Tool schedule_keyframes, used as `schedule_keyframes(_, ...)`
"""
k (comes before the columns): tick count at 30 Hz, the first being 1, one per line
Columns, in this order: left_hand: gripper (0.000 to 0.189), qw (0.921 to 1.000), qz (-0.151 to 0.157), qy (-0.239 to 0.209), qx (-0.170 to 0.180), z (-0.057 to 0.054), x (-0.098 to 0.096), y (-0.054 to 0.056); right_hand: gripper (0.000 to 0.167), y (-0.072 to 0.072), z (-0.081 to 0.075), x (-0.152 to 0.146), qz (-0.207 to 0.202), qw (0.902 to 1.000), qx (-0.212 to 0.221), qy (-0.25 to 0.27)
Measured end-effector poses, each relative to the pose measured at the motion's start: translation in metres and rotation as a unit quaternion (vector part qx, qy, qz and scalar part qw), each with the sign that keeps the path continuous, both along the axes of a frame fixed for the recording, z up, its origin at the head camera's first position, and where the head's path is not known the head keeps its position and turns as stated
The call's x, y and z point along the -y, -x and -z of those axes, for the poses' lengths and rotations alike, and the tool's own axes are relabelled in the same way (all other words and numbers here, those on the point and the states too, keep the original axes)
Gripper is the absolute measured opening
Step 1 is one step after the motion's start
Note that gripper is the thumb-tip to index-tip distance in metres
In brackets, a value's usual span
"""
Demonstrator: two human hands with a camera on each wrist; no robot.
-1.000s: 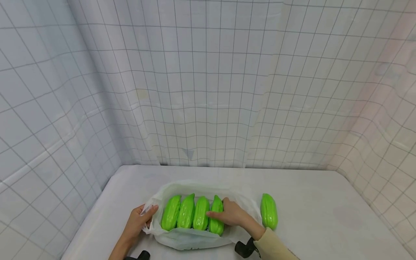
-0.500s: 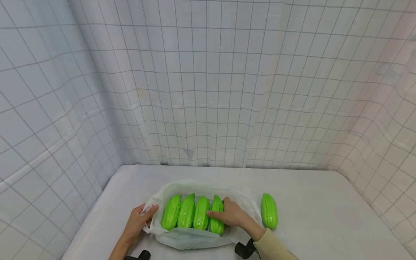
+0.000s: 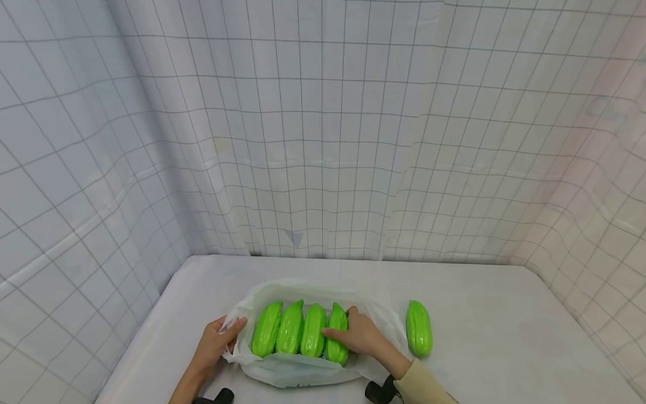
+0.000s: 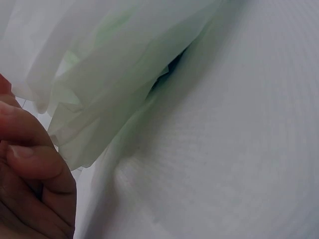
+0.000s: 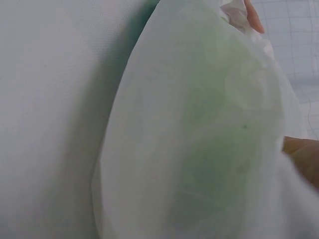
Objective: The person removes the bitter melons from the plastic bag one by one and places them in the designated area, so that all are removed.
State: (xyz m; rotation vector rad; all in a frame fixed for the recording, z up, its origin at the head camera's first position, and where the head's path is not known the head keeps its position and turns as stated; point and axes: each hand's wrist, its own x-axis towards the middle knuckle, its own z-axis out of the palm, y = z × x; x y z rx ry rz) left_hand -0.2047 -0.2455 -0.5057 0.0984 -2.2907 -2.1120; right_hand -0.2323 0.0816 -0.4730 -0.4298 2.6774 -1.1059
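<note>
A thin white plastic bag (image 3: 292,370) lies on the table with its mouth spread wide. Inside, several glossy bright-green, elongated gourd-shaped pieces (image 3: 290,330) stand side by side in a row. My left hand (image 3: 214,343) pinches the bag's left rim between thumb and fingers; the left wrist view shows those curled fingers (image 4: 37,159) beside the gathered plastic. My right hand (image 3: 362,335) reaches into the bag and grips the rightmost green piece (image 3: 335,349), thumb across its front and fingers at its far side. In the right wrist view the bag's wall (image 5: 149,149) hides most of this.
One more green gourd-shaped piece (image 3: 418,329) lies on the white-covered table (image 3: 484,325), just right of the bag and close to my right forearm. White grid-patterned curtains (image 3: 323,168) hang behind the table and along both sides.
</note>
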Motion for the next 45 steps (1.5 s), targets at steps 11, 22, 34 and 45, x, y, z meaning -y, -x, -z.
schedule_keyframes(11, 0.026, 0.9999, -0.006, 0.005, 0.012, -0.0033, -0.0014, 0.0032, 0.074, 0.0023, 0.0017, -0.0032, 0.003, 1.0000, 0.003, 0.008)
schedule_keyframes(22, 0.024, 0.9998, -0.007, 0.003, 0.016, -0.0026, -0.0014, 0.0008, 0.071, -0.0001, 0.0025, -0.0030, 0.003, 0.9998, -0.005, 0.019)
schedule_keyframes(34, 0.022, 0.9999, -0.003, -0.002, 0.011, -0.0012, -0.0014, -0.0015, 0.073, -0.0005, 0.0070, -0.0056, 0.003, 0.9993, -0.010, 0.037)
schedule_keyframes(45, 0.023, 0.9999, -0.007, -0.003, 0.007, -0.0002, -0.0013, -0.0004, 0.070, -0.0034, -0.0008, -0.0051, -0.001, 0.9976, -0.008, 0.069)
